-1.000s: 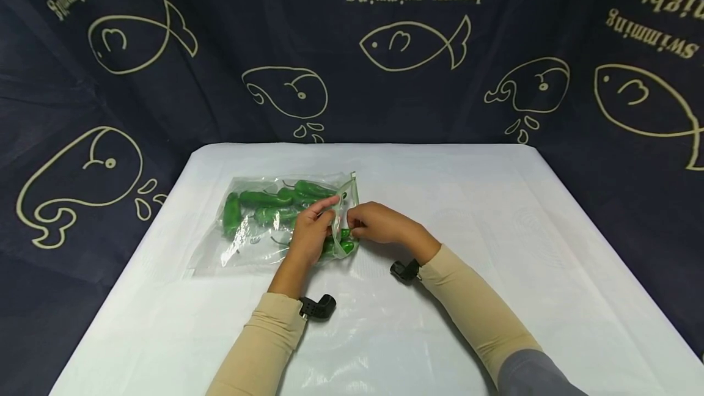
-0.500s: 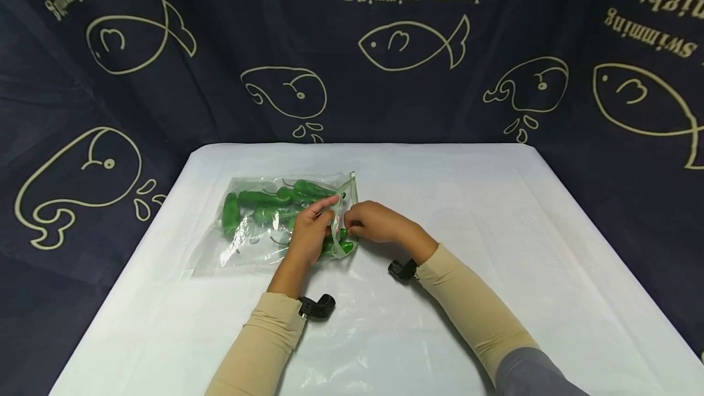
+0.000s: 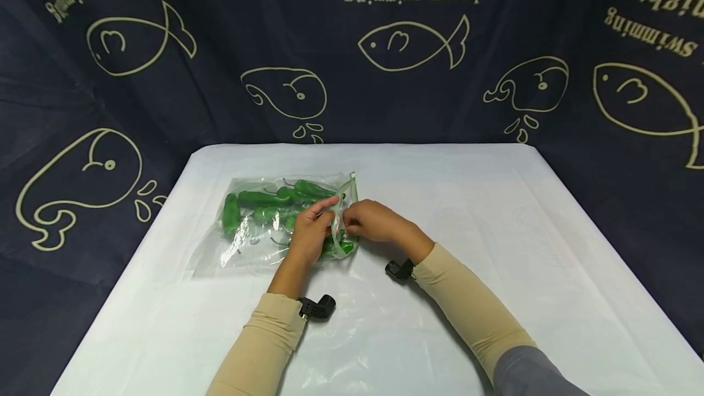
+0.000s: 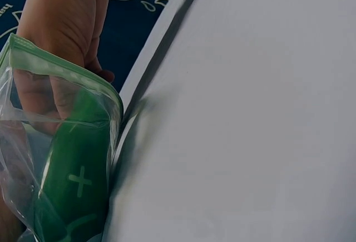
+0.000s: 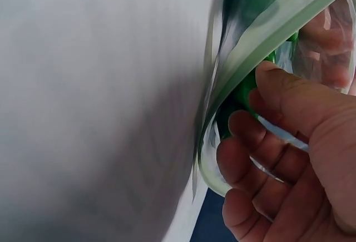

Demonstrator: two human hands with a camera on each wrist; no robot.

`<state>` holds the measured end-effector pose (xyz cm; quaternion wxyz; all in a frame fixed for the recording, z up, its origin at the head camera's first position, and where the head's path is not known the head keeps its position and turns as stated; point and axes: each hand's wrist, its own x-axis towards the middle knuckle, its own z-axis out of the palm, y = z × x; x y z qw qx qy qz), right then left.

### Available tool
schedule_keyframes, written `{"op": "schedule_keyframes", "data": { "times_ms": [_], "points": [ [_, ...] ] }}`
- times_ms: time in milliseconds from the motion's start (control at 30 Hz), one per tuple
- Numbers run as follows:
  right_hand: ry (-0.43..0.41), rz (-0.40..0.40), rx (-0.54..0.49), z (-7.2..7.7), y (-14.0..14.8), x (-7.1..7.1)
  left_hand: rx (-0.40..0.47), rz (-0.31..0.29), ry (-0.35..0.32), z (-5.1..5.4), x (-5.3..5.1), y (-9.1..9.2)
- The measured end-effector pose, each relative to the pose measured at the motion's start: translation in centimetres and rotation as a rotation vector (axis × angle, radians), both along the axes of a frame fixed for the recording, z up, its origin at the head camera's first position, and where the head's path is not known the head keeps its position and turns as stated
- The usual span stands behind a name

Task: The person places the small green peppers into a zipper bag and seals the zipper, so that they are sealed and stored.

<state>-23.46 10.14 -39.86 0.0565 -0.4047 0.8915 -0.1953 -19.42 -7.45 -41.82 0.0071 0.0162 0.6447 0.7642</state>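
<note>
A clear plastic zip bag (image 3: pixel 211 258) lies on its side, its green-edged mouth facing right. Several green peppers (image 3: pixel 264 199) are inside. My left hand (image 3: pixel 309 234) holds the mouth's edge, index finger stretched along it. My right hand (image 3: pixel 379 222) reaches into the mouth with bent fingers. In the right wrist view, its thumb and forefinger pinch the end of a green pepper (image 5: pixel 246 90); the other fingers curl loosely beneath. A large green pepper (image 4: pixel 78 181) shows through the plastic in the left wrist view, just below the right fingertips. The plastic blurs the grip.
The white-covered table (image 3: pixel 467 298) extends around the bag and both arms. Behind it hangs a dark blue cloth (image 3: pixel 341 109) with fish and whale drawings. Black wrist cameras (image 3: pixel 319 307) sit on both wrists.
My right hand and forearm have shifted slightly left, a little deeper toward the bag's mouth. The left hand and the bag stay practically still.
</note>
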Motion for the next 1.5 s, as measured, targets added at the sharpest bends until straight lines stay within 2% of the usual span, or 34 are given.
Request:
{"op": "schedule_keyframes", "data": {
  "times_ms": [200, 667, 833, 933, 1067, 1300, 1500],
  "points": [
    [-0.001, -0.057, 0.024, 0.1, -0.3, 0.1, 0.004, 0.000, 0.001, -0.1, 0.0, 0.1],
    [-0.009, -0.103, 0.075, 0.2, -0.6, 0.1, -0.010, 0.008, -0.007, 0.0, 0.2, 0.0],
    [-0.025, -0.097, 0.053, 0.0, -0.3, -0.1, -0.007, 0.004, -0.001, 0.0, 0.1, 0.0],
    [-0.033, -0.093, 0.001, 0.2, 0.2, -0.4, -0.007, 0.001, 0.004, 0.0, 0.1, 0.1],
    [-0.074, -0.139, -0.119, 0.6, 1.0, -1.2, -0.010, -0.007, -0.001, 0.0, 0.0, 0.1],
    [-0.225, -0.391, -0.339, 0.2, 2.1, -3.3, -0.019, -0.015, -0.010, 0.0, -0.1, 0.1],
    [-0.391, -0.508, -0.503, -0.7, 2.1, -4.8, -0.030, -0.005, 0.002, 0.0, 0.0, 0.1]
  ]
}}
